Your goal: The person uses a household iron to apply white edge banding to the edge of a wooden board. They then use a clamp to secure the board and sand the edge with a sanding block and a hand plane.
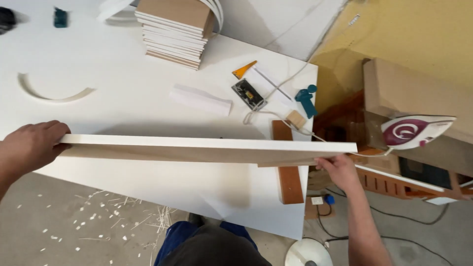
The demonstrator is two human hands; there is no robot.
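Note:
I hold a long white-faced board (207, 148) on edge across a white worktable (123, 93); its white edge faces up and its raw brown side faces me. My left hand (29, 145) grips the board's left end. My right hand (337, 167) grips the underside of its right end, past the table's right edge. The board runs nearly level, hovering just above the tabletop.
A stack of similar boards (175, 29) stands at the back. A curved strip of edge banding (51, 93), an orange trimmer (245, 70), a black tool (249, 93), a teal tool (306, 100) and a brown wooden block (288, 172) lie on the table. A clothes iron (414, 130) rests at right. Shavings litter the floor.

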